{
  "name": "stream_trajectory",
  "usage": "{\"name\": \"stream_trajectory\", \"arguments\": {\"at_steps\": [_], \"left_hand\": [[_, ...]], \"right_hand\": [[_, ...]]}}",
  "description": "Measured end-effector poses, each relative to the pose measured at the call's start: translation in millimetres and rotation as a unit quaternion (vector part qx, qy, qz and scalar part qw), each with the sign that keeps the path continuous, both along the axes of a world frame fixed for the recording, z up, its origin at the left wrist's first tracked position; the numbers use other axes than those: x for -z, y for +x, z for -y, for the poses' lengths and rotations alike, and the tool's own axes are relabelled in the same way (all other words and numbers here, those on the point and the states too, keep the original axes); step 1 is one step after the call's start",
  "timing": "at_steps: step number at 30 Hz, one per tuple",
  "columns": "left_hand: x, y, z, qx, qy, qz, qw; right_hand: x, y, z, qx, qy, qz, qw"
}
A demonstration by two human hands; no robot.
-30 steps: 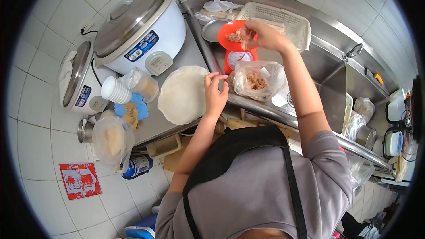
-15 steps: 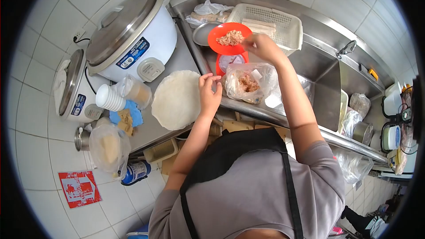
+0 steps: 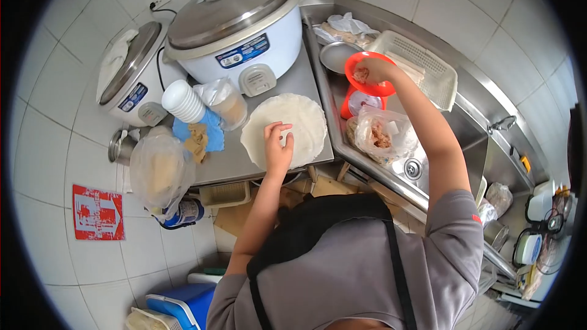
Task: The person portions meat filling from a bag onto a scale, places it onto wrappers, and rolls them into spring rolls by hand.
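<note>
The red plate [image 3: 379, 90] sits high on the small scale [image 3: 365, 102], so a push off-centre from the right hand [image 3: 378, 71] might tip it, spilling the shredded food [image 3: 361, 76] into the sink [image 3: 468, 136]. That hand reaches into the plate; its fingers are hidden, so I cannot tell how wide it is or whether it grips food. The left hand [image 3: 279, 150], half open and loosely curled, is over the pale round sheets [image 3: 309, 125] near the bench's front right corner; dragging it could crease the top 1. The slumped, open plastic bag [image 3: 402, 141] by the sink's front edge might sag and spill. The steel bench [image 3: 236, 162] carries 2 rice cookers [image 3: 202, 61] in a white-tiled corner.
</note>
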State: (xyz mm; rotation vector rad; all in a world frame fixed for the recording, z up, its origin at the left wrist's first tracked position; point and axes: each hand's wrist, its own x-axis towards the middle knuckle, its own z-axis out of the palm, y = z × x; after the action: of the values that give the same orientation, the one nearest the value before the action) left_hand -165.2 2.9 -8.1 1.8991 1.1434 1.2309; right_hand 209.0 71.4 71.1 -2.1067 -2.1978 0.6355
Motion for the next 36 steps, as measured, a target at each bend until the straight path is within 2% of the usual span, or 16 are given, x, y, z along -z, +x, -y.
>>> {"name": "stream_trajectory", "arguments": {"at_steps": [2, 3, 5, 7, 10, 13, 15, 17, 20, 21, 24, 26, 29, 30, 32, 36], "left_hand": [[5, -18, -6, -0.015, 0.003, 0.003, 1.0], [9, -29, -9, -0.023, 0.002, 0.005, 1.0], [14, -48, -14, -0.035, -0.001, 0.026, 0.999], [16, -63, -18, -0.048, -0.017, 0.037, 0.998], [21, -86, -31, -0.072, -0.022, 0.043, 0.996], [19, -89, -37, -0.063, -0.03, 0.037, 0.997], [24, -88, -47, -0.041, -0.052, 0.04, 0.997], [26, -87, -46, -0.02, -0.07, 0.034, 0.997], [19, -87, -50, 0.009, -0.061, 0.005, 0.998], [19, -87, -53, 0.023, -0.043, -0.005, 0.999], [4, -73, -56, 0.07, 0.019, -0.051, 0.996], [3, -56, -63, 0.113, 0.049, -0.057, 0.991], [12, -39, -66, 0.127, -0.046, -0.061, 0.989], [14, -35, -67, 0.127, -0.002, -0.085, 0.988], [20, -31, -67, 0.127, 0.083, -0.133, 0.979], [22, -26, -71, 0.114, 0.088, -0.191, 0.971]], "right_hand": [[-24, -14, 13, 0.025, -0.052, -0.044, 0.997], [-14, -4, 9, -0.023, -0.017, -0.045, 0.999], [-22, 0, 10, -0.012, -0.114, -0.22, 0.969], [-37, -8, 14, -0.024, -0.196, -0.397, 0.896], [-39, -50, 3, -0.074, -0.193, -0.449, 0.869], [-27, -141, -1, -0.106, -0.217, -0.431, 0.869], [2, -201, -8, -0.166, -0.176, -0.268, 0.933], [57, -236, -8, -0.236, 0.084, -0.161, 0.955], [62, -244, 9, -0.181, 0.099, -0.186, 0.961], [60, -235, 13, -0.165, 0.135, -0.247, 0.945], [57, -221, 24, -0.059, 0.218, -0.257, 0.94], [74, -231, 29, -0.07, 0.244, -0.221, 0.942], [85, -242, 37, -0.047, 0.272, -0.125, 0.953], [87, -245, 41, -0.031, 0.278, -0.086, 0.956], [91, -244, 45, -0.013, 0.326, -0.094, 0.94], [102, -239, 49, 0.003, 0.351, -0.116, 0.929]]}}
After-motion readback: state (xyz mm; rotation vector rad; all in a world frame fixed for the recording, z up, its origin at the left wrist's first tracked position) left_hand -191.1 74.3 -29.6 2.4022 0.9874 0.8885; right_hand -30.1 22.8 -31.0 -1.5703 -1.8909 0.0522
